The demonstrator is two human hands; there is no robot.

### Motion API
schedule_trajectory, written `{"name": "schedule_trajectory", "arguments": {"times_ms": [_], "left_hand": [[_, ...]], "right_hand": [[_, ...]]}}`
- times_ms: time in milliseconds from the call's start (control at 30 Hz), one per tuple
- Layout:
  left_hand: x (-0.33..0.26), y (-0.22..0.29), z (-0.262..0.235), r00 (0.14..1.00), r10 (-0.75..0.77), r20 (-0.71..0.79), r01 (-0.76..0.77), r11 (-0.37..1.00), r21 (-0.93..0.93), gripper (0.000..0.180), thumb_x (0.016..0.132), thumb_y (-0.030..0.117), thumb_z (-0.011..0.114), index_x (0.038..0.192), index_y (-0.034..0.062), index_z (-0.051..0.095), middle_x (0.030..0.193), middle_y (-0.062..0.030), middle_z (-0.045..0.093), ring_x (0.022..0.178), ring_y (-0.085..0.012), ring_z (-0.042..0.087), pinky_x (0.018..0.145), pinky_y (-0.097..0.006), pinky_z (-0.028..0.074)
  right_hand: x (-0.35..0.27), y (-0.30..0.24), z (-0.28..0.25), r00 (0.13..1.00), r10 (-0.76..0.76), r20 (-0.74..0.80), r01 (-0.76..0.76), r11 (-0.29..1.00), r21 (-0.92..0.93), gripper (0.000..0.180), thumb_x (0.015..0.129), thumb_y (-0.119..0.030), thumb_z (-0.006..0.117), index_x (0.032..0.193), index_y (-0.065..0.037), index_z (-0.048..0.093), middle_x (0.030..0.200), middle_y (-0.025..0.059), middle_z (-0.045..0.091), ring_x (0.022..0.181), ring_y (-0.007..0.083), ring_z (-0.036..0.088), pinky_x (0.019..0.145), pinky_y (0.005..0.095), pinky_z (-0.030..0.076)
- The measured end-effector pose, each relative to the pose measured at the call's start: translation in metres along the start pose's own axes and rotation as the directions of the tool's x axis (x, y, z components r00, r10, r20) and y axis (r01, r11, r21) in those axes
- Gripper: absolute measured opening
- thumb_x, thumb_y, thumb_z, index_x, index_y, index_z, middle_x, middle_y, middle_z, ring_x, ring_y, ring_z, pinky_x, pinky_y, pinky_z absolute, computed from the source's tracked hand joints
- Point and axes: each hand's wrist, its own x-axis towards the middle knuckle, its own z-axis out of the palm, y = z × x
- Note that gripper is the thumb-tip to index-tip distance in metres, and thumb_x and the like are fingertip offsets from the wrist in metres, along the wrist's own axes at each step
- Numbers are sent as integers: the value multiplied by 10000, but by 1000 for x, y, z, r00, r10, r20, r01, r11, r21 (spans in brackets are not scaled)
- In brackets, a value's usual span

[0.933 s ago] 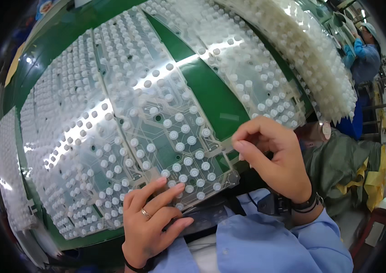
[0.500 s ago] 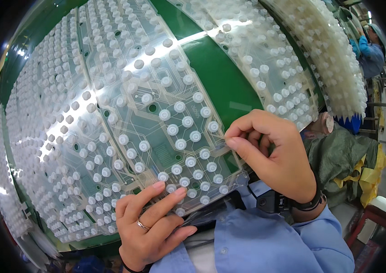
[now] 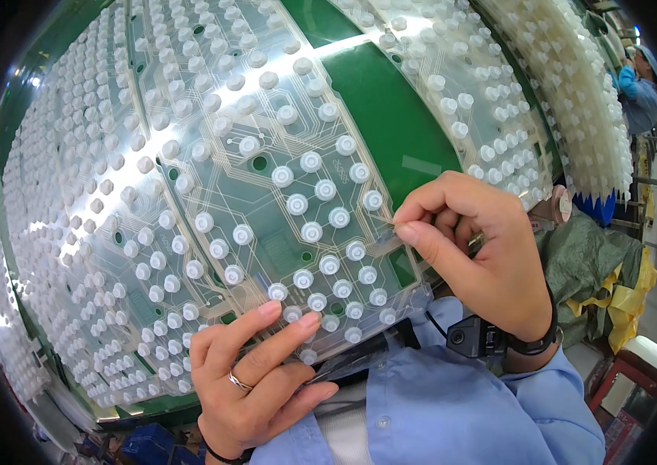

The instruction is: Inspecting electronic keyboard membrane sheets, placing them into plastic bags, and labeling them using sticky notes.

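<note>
A clear keyboard membrane sheet, with printed silver lines and rows of white rubber domes, lies on a green surface. My left hand rests at its near edge, fingers stretched out. Its index and middle fingertips touch the sheet among the domes; a ring is on one finger. At the sheet's right edge, my right hand is closed, thumb and forefinger pinched together. What lies between those fingertips is too small to make out. A clear strip shows on the sheet beside them.
More domed sheets spread to the left, and another sheet lies across the green surface. A thick stack of domed sheets stands at the right. Beyond are a dark green bag, yellow material and a person in blue.
The whole view has tilted slightly, so the sheets appear shifted. Both hands keep nearly the same places on the sheet, the left fingers stretched and the right fingers pinched.
</note>
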Motion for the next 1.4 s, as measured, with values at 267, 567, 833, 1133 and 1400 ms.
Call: {"name": "schedule_trajectory", "arguments": {"times_ms": [267,567,833,1133,1400], "left_hand": [[2,0,0,1000,1,-18,-1,1000,6,284,699,380,748,647,161,575,1105,23,682,1084,-225,571,796,-336,375],[3,-1,0,1000,8,-19,-8,1000,5,286,704,373,741,648,153,567,1105,12,682,1078,-228,574,782,-328,371],[-4,0,2,980,34,-197,-48,996,-70,290,717,382,732,652,136,592,1058,-13,696,1039,-263,593,759,-336,404],[-11,36,4,981,-173,-86,133,927,-350,263,672,122,807,864,14,664,707,-76,636,572,-198,597,495,-287,462],[-5,46,8,996,-32,-80,9,962,-272,223,716,207,774,809,44,654,651,-68,594,536,-212,572,464,-305,437]], "right_hand": [[-1,-2,5,999,1,-35,-3,999,-43,36,800,5,642,830,-14,636,715,-20,576,530,7,446,470,175,307],[-4,0,16,994,-76,-84,62,985,-160,89,780,20,647,853,-30,635,742,-15,566,517,21,414,462,192,293],[-31,-16,10,879,-477,-11,466,863,-197,380,720,-115,767,1066,-62,620,954,76,610,807,186,562,658,300,423],[-74,-14,8,872,-363,328,417,902,-111,299,747,-133,698,1028,-63,627,906,32,590,786,207,618,684,320,478],[-76,-11,11,829,-548,114,555,831,-37,254,674,-112,779,913,-99,692,945,68,636,875,260,578,740,347,467]]}}
